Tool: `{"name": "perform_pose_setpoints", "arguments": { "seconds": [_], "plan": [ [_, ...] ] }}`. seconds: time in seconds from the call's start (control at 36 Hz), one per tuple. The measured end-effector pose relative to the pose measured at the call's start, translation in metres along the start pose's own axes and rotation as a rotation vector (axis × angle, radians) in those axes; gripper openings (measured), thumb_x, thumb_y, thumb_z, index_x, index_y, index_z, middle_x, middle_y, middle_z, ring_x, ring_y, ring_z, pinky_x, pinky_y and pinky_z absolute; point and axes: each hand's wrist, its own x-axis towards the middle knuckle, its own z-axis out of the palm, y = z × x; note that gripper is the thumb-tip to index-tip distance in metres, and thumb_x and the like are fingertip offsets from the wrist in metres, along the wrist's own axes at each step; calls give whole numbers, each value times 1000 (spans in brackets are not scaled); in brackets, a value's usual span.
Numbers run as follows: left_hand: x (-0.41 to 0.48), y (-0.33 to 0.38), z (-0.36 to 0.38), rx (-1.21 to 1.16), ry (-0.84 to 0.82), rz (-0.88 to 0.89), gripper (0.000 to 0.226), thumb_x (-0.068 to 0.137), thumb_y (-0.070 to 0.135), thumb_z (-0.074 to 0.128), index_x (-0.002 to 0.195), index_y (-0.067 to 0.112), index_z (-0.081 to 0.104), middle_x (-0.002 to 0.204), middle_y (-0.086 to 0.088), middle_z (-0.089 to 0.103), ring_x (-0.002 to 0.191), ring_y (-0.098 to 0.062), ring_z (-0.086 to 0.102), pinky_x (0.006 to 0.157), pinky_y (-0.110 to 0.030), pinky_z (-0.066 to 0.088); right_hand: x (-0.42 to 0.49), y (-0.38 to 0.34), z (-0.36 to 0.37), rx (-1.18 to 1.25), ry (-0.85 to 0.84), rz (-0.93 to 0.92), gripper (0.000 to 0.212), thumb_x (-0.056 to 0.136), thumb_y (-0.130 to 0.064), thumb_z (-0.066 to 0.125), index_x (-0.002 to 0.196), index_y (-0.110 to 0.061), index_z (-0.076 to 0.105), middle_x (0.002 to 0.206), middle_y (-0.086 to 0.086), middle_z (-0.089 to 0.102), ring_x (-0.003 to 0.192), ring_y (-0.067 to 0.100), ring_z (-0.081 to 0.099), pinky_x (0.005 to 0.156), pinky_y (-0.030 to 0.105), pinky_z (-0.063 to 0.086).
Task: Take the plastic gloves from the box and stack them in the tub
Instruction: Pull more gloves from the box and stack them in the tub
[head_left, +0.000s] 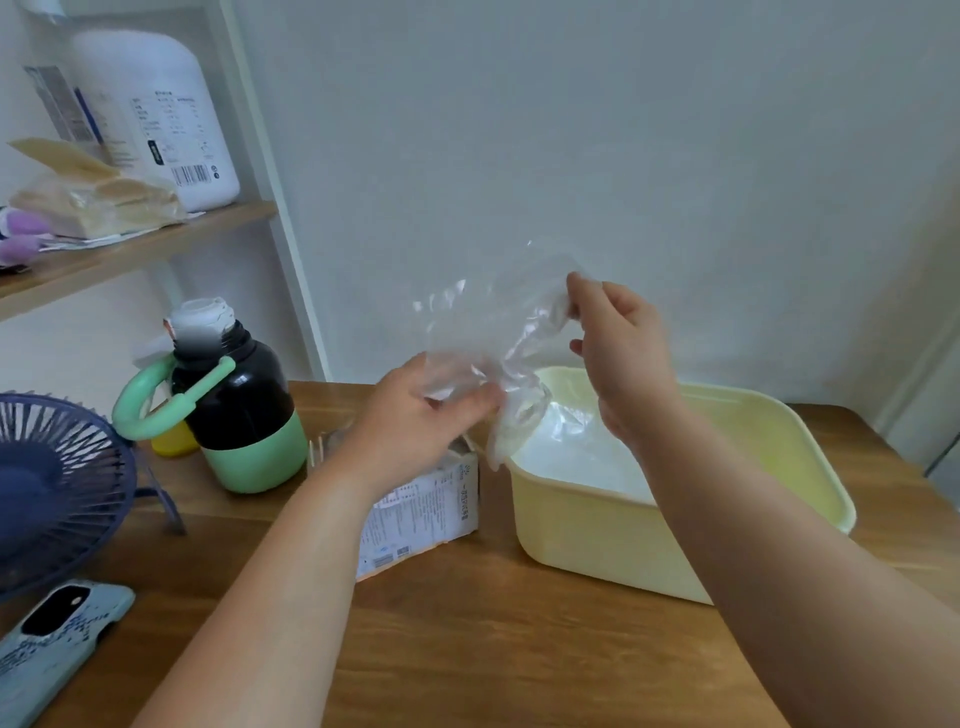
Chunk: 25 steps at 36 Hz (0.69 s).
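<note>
Above the far middle of the table (467, 649), between the box (421, 514) and the left end of the yellow tub (623, 551), a clear plastic glove (493, 332) hangs crumpled in the air, held by both hands. The left hand (431, 415) pinches its lower part between thumb and fingers; the right hand (618, 353) nips the upper edge with thumb and forefinger. The tub stands toward the table's far right corner, with the box just beside it on the left. A pale, glossy layer already lies in the tub, probably gloves. The step in hand seems to be opening the glove out flat. To do it well, the hands should draw apart gently until the film smooths. Then they should lower it squarely onto the pile and let the lower end settle first, since film this thin is likely to cling and fold back. The box carries dense small print and a barcode, and a white jug (171, 114) on the shelf (135, 249) has a label and a barcode too. None of this writing can be read, and no brand can be made out.
</note>
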Motion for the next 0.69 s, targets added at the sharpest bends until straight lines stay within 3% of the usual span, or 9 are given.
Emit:
{"name": "perform_pose_setpoints", "arguments": {
  "seconds": [0.06, 0.14, 0.22, 0.28, 0.33, 0.39, 0.47, 0.58, 0.69],
  "plan": [
    [6, 8, 10, -153, 82, 20, 6, 89, 30, 67, 90, 30, 72, 86, 18, 72, 92, -7, 67, 82, -22, 50, -1, -4, -14, -24, 27, -17, 19, 92, -28, 53, 81, -14, 58, 79, 2, 44, 73, 11, 42, 69, 31, 36],
    [14, 19, 20, -632, 63, -13, 16, 96, 13, 52, 89, 9, 66, 85, -2, 71, 83, -17, 68, 77, -34, 55, -1, -5, -37, -40, 73, 5, 19, 91, -26, 53, 75, -17, 55, 76, 1, 43, 69, 11, 40, 71, 32, 37],
    [16, 29, 34, -855, -134, -36, 41, 95, 46, 49, 104, 8, 59, 95, -6, 71, 92, -19, 68, 83, -34, 51, -3, -4, -58, 22, 77, 74, 27, 92, -26, 53, 66, -22, 50, 67, -3, 45, 66, 13, 43, 67, 30, 42],
    [15, 28, 45, -861, -243, -49, 81, 69, 77, 58, 116, 10, 58, 111, -4, 71, 112, -19, 63, 101, -39, 46, -5, -5, -66, 70, 97, 108, 28, 94, -24, 52, 66, -20, 49, 63, -6, 46, 63, 12, 43, 62, 26, 42],
    [11, 28, 59, -667, -274, -40, 106, 42, 84, 71, 121, 16, 58, 115, 4, 70, 118, -15, 60, 101, -36, 48, -7, -4, -68, 33, 142, 107, 28, 95, -28, 50, 70, -16, 51, 67, -3, 49, 64, 12, 44, 63, 26, 41],
    [7, 31, 75, -446, -218, -44, 93, 45, 73, 80, 120, 22, 60, 116, 11, 69, 117, -12, 60, 101, -32, 47, -9, -2, -73, -56, 173, 70, 33, 96, -33, 49, 76, -8, 56, 76, 1, 49, 69, 11, 44, 62, 25, 38],
    [12, 37, 87, -438, -64, -34, 18, 87, 22, 67, 105, 23, 67, 96, 11, 74, 95, -10, 69, 85, -27, 53, -14, -2, -83, -200, 119, 53, 38, 94, -38, 51, 69, -11, 58, 67, -5, 49, 60, 8, 43, 53, 15, 35],
    [22, 51, 75, -557, -52, -64, 25, 96, 1, 49, 92, 17, 69, 75, 8, 71, 61, -6, 65, 60, -19, 55, -12, -7, -97, -74, -8, 152, 34, 76, -54, 66, 80, -20, 64, 95, -4, 66, 92, 11, 59, 82, 30, 46],
    [28, 56, 66, -309, -269, -36, 27, 94, 1, 51, 88, 18, 72, 70, 9, 69, 50, -5, 49, 48, -14, 41, -5, -23, -112, 306, -157, 364, 62, 61, -58, 61, 106, -15, 54, 96, 12, 65, 72, 23, 56, 66, 32, 45]
  ]
}}
